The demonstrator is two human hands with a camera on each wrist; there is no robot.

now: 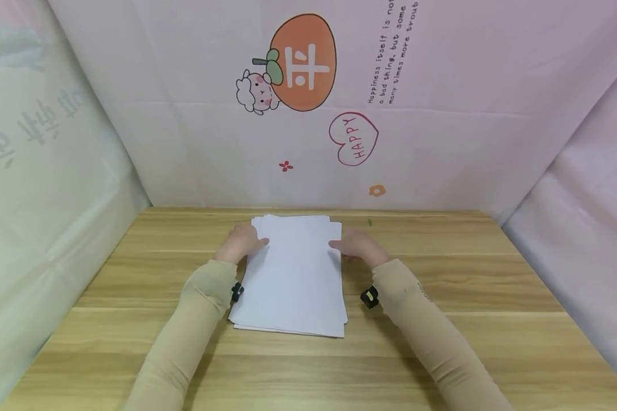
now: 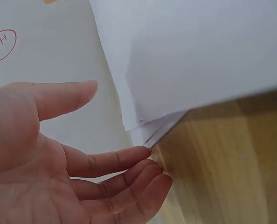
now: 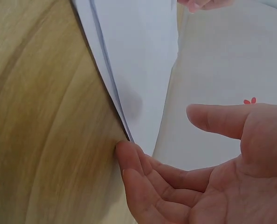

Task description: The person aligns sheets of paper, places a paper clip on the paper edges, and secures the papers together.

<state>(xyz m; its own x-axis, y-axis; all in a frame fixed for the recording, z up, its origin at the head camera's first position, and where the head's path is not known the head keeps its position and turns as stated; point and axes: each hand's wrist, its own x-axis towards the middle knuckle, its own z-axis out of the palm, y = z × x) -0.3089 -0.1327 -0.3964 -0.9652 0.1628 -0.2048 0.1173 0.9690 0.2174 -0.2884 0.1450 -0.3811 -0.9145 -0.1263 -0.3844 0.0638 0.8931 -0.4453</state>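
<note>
A stack of white paper sheets (image 1: 295, 274) lies on the wooden table, its edges slightly uneven. On its left side, near the far corner, is my left hand (image 1: 244, 241); on the right side is my right hand (image 1: 359, 245). In the left wrist view, the fingertips (image 2: 141, 151) of the left hand touch the sheets' edge, while the thumb stands apart from the paper. The right wrist view has the right hand's fingertips (image 3: 129, 154) at the corner of the stack, with that thumb (image 3: 218, 119) also raised clear of it.
The wooden table (image 1: 442, 342) spreads around the paper. A white printed cloth (image 1: 211, 154) hangs behind the far edge, and pale cloth also hangs at the left and right. Each wrist carries a small black device (image 1: 370, 297).
</note>
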